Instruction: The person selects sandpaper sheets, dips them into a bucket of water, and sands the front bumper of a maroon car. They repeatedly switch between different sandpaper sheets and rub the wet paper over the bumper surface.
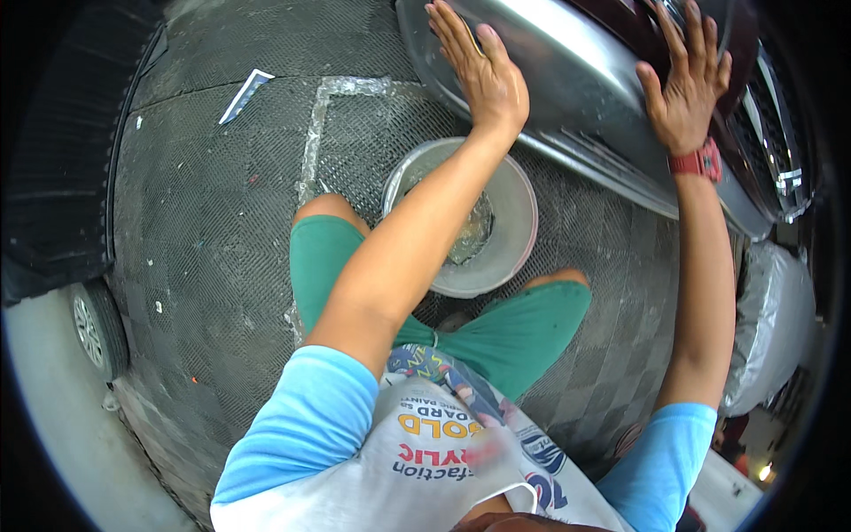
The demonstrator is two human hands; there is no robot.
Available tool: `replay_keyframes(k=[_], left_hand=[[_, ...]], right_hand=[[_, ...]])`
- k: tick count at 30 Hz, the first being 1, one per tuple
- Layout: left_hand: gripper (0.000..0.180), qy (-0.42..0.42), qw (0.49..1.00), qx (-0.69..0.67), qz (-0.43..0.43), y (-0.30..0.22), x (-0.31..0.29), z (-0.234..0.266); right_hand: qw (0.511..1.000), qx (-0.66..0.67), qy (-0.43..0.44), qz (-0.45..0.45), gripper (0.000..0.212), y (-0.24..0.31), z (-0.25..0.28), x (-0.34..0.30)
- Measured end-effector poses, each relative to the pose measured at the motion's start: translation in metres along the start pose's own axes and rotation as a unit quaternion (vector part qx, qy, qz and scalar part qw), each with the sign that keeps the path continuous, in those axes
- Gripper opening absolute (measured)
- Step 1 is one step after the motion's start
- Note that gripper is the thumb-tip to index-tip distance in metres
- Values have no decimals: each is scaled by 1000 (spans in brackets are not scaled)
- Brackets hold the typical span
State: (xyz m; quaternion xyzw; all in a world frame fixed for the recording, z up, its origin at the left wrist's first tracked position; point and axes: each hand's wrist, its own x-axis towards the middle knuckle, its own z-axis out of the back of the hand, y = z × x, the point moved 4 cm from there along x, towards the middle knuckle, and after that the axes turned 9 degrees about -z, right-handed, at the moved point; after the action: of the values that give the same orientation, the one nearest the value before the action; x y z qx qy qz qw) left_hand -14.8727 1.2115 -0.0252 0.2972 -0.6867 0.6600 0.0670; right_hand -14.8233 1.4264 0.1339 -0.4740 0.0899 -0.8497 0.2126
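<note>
My left hand (490, 82) lies with its fingers stretched out over the far left end of a silver-grey car bumper (581, 84). A thin dark and tan edge shows between its thumb and forefinger; what lies under the palm is hidden. Farther right, my right hand (687, 84) is spread against the same bumper near a dark red body panel (612, 15), a red watch (696, 163) on its wrist. Between my knees stands a pale round bucket (517, 208) with murky water (472, 235) in it, partly covered by my left forearm.
Ribbed dark floor tiles (204, 222) carry a grey painted line (312, 146) and a blue-and-white scrap (245, 96). At the left is another car's wheel (95, 328) beside a black cover (62, 133). A silver plastic-wrapped object (767, 324) stands right of my right arm.
</note>
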Motion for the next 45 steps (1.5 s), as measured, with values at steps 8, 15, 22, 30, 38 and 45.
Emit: replay_keyframes(k=[8,15,22,30,38,45], left_hand=[[62,221,888,-270,301,57,-82,123],[42,256,792,-346,433,81,-128,160],[46,274,796,-352,409,100,-132,163],[47,334,793,-311,403,118,-149,109],[36,316,761,-366,433,120,-170,94],[44,376,808,-228,391,115,-159,100]], right_hand=[[960,161,110,-203,46,165,-16,-126],[682,216,631,-301,81,397,-191,-325],[462,268,693,-483,88,335,-162,-301],[717,271,239,-596,62,255,-17,-208],[679,249,146,-676,56,290,-18,-240],[522,409,89,-743,41,278,-28,-243]])
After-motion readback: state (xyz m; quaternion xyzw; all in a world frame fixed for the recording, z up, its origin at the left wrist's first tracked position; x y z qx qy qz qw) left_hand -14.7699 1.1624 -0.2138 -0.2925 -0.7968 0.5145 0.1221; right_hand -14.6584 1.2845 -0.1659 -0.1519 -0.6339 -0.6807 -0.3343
